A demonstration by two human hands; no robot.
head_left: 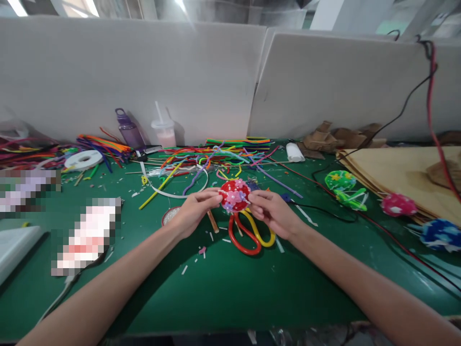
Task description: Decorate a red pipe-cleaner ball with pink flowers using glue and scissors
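Between my two hands is a round red ornament (235,197) with pink and purple flowers and small white beads on its front. My left hand (196,207) pinches its left edge, and my right hand (272,211) pinches its right edge. Just below it, on the green table (309,283), lie scissors (248,251) with one red and one yellow handle loop; their blades are hidden behind the ornament. A shallow dish of small white beads (171,215) sits partly behind my left wrist. A brown stick (213,222) lies beside the scissors.
Colourful pipe cleaners (223,154) are heaped at the back. A purple bottle (130,130) and a lidded cup (164,130) stand near the grey partition (144,72). Decorated pieces, including a green one (340,181) and a blue one (441,234), lie right. Cables (389,235) cross the right side.
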